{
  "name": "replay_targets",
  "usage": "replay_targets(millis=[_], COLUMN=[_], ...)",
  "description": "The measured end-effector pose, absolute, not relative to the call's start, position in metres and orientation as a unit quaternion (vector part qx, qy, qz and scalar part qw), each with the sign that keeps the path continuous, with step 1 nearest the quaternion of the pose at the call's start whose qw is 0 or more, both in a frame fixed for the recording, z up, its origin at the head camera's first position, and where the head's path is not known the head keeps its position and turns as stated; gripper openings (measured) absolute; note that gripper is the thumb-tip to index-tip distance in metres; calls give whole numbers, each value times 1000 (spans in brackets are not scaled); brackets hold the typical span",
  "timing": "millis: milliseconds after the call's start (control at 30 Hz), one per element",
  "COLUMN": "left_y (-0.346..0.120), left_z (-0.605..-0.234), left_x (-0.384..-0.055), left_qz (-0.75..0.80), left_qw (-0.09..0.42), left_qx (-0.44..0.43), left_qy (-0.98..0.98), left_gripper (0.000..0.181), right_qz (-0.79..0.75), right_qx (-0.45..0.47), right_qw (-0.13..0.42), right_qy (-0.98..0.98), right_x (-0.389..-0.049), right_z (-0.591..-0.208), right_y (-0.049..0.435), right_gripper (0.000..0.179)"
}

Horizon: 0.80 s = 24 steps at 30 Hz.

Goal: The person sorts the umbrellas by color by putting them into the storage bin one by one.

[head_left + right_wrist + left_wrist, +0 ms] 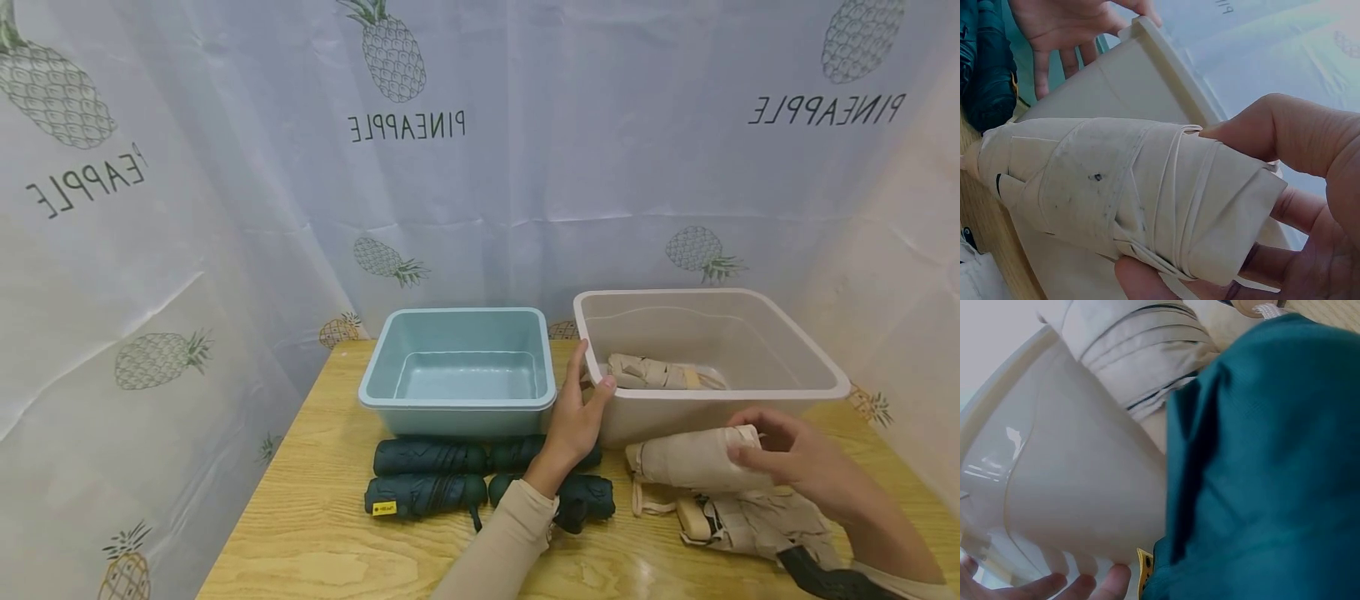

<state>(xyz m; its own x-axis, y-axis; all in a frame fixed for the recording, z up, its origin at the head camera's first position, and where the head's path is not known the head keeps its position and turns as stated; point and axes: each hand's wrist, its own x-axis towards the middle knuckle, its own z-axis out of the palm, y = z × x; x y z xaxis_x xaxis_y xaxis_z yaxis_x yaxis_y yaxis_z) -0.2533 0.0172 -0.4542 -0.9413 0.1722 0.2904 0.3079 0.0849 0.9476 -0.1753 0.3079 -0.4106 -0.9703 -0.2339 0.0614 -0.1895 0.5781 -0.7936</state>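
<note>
R grip was curled round 1 beige umbrella, lil room btwn it & white bin; L grip, straight-fingered, touched bin's edge. 4 green umbrellas lay nearby.

1. A curtained-off nook; what building it belongs to cannot be told.
2. Pineapple-print curtains hang behind and on both sides, their lettering reading backwards.
3. A wood-grain tabletop stands between them.
</note>
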Motion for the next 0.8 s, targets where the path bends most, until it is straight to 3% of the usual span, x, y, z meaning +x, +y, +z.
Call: replay_targets(millis=[500, 800], left_y=[17, 17], left_z=[-453, -453], left_x=[-252, -252], left_qz=[-656, -659], left_qw=[48, 46], left_qx=[-161, -161], left_qy=[-735, -733], left_gripper=[69, 69], right_qz=[-434, -478], right_qx=[-146, -163], right_qw=[-24, 17], right_qy=[889, 863], right_x=[-169, -175], right_z=[-384, -367], right_y=[316, 332], right_gripper=[20, 33])
